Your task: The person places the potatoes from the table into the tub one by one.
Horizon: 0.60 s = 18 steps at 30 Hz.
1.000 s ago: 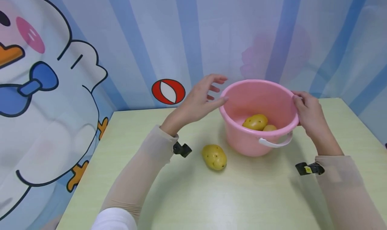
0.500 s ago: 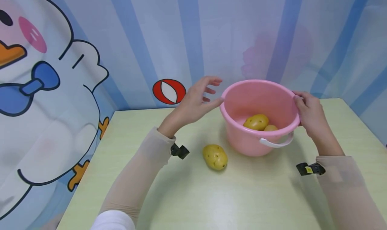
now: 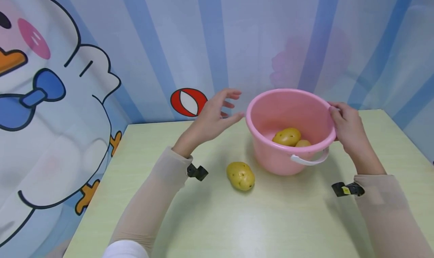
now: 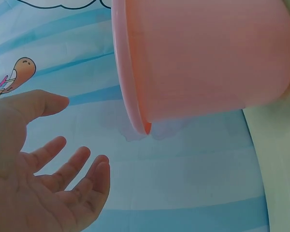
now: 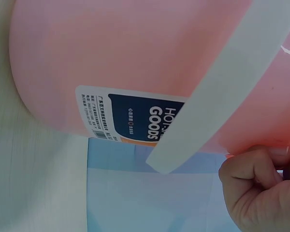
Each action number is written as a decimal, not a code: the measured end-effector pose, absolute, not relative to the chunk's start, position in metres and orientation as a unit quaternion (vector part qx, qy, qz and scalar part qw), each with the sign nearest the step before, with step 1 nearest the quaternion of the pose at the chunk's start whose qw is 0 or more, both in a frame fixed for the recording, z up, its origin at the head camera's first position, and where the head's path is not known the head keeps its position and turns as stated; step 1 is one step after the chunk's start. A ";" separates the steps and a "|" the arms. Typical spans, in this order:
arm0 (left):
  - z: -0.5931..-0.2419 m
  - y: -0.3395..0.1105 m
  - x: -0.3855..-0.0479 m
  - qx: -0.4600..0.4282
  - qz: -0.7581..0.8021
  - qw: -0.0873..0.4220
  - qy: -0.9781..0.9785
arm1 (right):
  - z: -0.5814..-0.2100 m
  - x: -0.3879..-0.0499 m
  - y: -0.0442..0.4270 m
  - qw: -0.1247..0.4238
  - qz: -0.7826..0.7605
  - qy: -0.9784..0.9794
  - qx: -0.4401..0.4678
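A pink bucket [image 3: 278, 161] stands on the table, its white handle [image 3: 310, 161] hanging at the front right. Inside it lie a yellow potato [image 3: 286, 137] and part of a second potato [image 3: 303, 143]. My right hand [image 3: 350, 128] grips the rim at the right side; in the right wrist view its curled fingers [image 5: 256, 169] meet the rim beyond a labelled wall. To the left of the bucket, my left hand [image 3: 211, 118] hovers apart from it with fingers spread and loosely bent, holding nothing. Another potato [image 3: 240, 176] lies on the table in front of the bucket, to its left.
The pale table [image 3: 271, 224] ends at the back against a blue striped cloth [image 3: 237, 35]. On the left, a large printed duck [image 3: 61, 145] covers the cloth. Each sleeve carries a small black wrist camera, the left one [image 3: 197, 172] near the loose potato.
My left hand has drawn back to the left, away from the bucket's rim. The right hand, the bucket and the potatoes have stayed in place.
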<state>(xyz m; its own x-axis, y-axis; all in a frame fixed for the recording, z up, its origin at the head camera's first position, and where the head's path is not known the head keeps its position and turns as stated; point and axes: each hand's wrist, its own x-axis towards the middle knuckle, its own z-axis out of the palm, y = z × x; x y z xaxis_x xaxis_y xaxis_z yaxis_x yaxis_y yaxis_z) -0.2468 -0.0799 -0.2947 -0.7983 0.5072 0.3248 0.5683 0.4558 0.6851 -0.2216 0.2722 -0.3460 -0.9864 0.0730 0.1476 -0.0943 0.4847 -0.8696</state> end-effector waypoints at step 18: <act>-0.309 -0.095 -0.246 -0.291 -0.422 0.014 -0.858 | -0.346 -0.221 0.272 0.086 0.510 -0.856 0.005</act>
